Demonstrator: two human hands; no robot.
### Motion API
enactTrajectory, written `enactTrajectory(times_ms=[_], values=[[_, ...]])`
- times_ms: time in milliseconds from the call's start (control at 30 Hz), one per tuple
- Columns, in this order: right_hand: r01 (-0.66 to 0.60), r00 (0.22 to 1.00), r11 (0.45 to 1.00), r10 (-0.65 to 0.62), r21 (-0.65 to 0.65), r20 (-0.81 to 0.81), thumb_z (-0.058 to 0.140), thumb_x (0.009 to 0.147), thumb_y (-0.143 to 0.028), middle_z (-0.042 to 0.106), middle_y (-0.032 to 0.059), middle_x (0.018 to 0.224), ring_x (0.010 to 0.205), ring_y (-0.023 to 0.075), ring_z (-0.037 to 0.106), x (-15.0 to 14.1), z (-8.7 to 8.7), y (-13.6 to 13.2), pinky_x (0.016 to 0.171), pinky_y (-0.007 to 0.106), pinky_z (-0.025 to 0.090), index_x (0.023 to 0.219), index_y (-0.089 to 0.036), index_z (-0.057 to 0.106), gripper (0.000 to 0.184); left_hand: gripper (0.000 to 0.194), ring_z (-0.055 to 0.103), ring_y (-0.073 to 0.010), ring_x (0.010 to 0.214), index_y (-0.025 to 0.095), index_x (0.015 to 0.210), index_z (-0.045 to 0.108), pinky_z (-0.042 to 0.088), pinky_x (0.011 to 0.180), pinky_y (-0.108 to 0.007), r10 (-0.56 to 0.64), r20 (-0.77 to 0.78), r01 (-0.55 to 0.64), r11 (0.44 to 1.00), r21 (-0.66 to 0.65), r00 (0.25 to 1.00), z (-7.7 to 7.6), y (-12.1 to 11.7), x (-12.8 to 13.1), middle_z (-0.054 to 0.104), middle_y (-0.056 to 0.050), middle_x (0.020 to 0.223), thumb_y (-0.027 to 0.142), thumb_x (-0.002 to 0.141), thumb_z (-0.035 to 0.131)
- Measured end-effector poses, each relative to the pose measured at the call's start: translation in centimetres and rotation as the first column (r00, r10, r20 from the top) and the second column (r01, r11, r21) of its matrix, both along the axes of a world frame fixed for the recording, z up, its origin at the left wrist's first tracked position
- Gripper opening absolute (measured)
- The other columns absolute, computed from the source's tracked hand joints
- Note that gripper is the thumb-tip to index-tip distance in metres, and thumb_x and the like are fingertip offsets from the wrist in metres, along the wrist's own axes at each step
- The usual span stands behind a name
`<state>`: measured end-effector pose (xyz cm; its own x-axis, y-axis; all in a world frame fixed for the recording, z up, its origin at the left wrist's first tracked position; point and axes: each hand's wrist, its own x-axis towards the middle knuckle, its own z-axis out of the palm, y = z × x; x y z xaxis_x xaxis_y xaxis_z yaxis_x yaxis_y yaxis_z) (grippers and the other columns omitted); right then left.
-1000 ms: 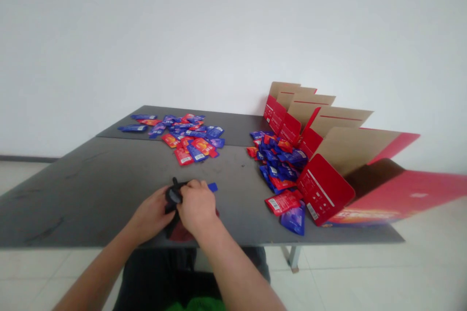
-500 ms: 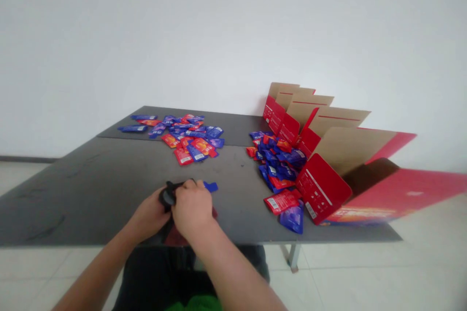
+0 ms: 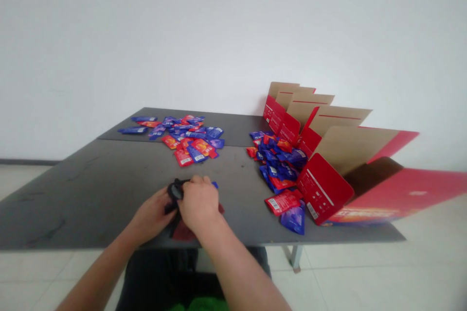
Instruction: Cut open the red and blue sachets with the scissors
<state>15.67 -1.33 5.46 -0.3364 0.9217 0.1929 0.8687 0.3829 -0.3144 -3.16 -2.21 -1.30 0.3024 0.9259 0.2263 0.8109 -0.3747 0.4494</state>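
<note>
Both my hands meet at the near edge of the dark table (image 3: 91,180). My left hand (image 3: 151,216) and my right hand (image 3: 199,204) are closed round a small black object (image 3: 174,190) whose shape I cannot make out. A dark red pouch (image 3: 182,231) lies under my hands, and a blue packet corner (image 3: 215,185) peeks out beyond my right fingers.
A scatter of blue and red sachets (image 3: 182,136) lies at the table's far middle. Another heap of sachets (image 3: 279,165) sits to the right, against a row of open red cardboard boxes (image 3: 324,155). Beyond the table are a white wall and tiled floor.
My hands, still closed on the black object, moved slightly left and then back right. My right hand now covers most of the blue packet. Nothing else moved.
</note>
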Motion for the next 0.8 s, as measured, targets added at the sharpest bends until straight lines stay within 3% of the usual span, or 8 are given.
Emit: enactTrajectory(times_ms=[100, 200, 267, 367, 533, 633, 800], values=[[0.035, 0.999, 0.996, -0.033, -0.085, 0.027, 0.059, 0.095, -0.026, 0.071, 0.0071, 0.106, 0.102, 0.0241, 0.062, 0.1, -0.6, 0.9, 0.079, 0.031, 0.051, 0.098, -0.022, 0.076, 0.018, 0.040, 0.063, -0.0297, 0.126, 0.024, 0.124, 0.072, 0.049, 0.113, -0.044, 0.015, 0.002, -0.015, 1.000, 0.010, 1.000, 0.1, -0.1, 0.1, 0.069, -0.009, 0.135, 0.038, 0.089, 0.061], [0.259, 0.965, 0.958, -0.251, -0.119, 0.076, 0.062, 0.093, -0.024, 0.071, 0.0114, 0.111, 0.106, 0.0263, 0.062, 3.9, -0.6, 3.2, 0.079, 0.032, 0.050, 0.103, -0.019, 0.076, 0.018, 0.047, 0.063, -0.0287, 0.128, 0.026, 0.134, 0.068, 0.050, 0.112, -0.043, 0.023, -0.015, -0.023, 1.000, -0.004, 1.000, 0.6, -0.3, 0.2, 0.066, -0.009, 0.139, 0.045, 0.091, 0.062], [0.313, 0.949, 0.943, -0.305, -0.113, 0.083, 0.065, 0.092, -0.025, 0.071, 0.0137, 0.111, 0.106, 0.0282, 0.062, 6.7, -0.9, 3.4, 0.081, 0.034, 0.050, 0.102, -0.016, 0.076, 0.017, 0.048, 0.063, -0.0286, 0.127, 0.027, 0.136, 0.067, 0.051, 0.111, -0.043, 0.030, -0.034, -0.031, 0.999, -0.016, 0.999, 0.7, -0.4, 0.2, 0.066, -0.008, 0.139, 0.045, 0.092, 0.063], [0.316, 0.949, 0.947, -0.316, -0.053, 0.021, 0.068, 0.091, -0.027, 0.070, 0.0089, 0.110, 0.106, 0.0261, 0.061, 9.4, -2.2, 0.6, 0.083, 0.033, 0.049, 0.100, -0.022, 0.074, 0.013, 0.049, 0.063, -0.0286, 0.126, 0.029, 0.139, 0.065, 0.051, 0.110, -0.042, 0.019, -0.062, -0.021, 0.999, -0.032, 0.998, 0.7, -0.2, 0.0, 0.065, -0.008, 0.141, 0.046, 0.093, 0.063], [0.313, 0.938, 0.950, -0.309, 0.001, -0.159, 0.063, 0.095, -0.027, 0.068, 0.0046, 0.121, 0.109, 0.0229, 0.058, 10.5, -4.4, -4.3, 0.091, 0.031, 0.047, 0.114, -0.025, 0.070, 0.021, 0.054, 0.065, -0.0269, 0.120, 0.029, 0.143, 0.061, 0.054, 0.104, -0.037, -0.089, -0.124, 0.066, 0.982, -0.176, 0.988, 2.0, 0.8, -0.5, 0.059, -0.008, 0.147, 0.048, 0.092, 0.063], [0.308, 0.932, 0.951, -0.307, -0.023, -0.191, 0.063, 0.094, -0.027, 0.067, 0.0043, 0.120, 0.110, 0.0230, 0.057, 10.6, -4.4, -4.5, 0.092, 0.032, 0.047, 0.112, -0.025, 0.070, 0.020, 0.055, 0.069, -0.0246, 0.107, 0.028, 0.143, 0.061, 0.056, 0.095, -0.034, -0.170, -0.160, 0.125, 0.958, -0.256, 0.972, 3.3, 1.8, -0.3, 0.060, -0.009, 0.144, 0.047, 0.091, 0.063], [0.305, 0.929, 0.952, -0.305, -0.030, -0.212, 0.066, 0.090, -0.026, 0.066, 0.0023, 0.120, 0.110, 0.0223, 0.056, 10.7, -4.0, -4.3, 0.091, 0.031, 0.047, 0.110, -0.025, 0.068, 0.020, 0.048, 0.069, -0.0315, 0.111, 0.027, 0.122, 0.073, 0.052, 0.100, -0.041, -0.259, -0.318, 0.170, 0.944, -0.283, 0.912, 4.9, 4.5, 0.7, 0.070, -0.009, 0.128, 0.051, 0.081, 0.068]])
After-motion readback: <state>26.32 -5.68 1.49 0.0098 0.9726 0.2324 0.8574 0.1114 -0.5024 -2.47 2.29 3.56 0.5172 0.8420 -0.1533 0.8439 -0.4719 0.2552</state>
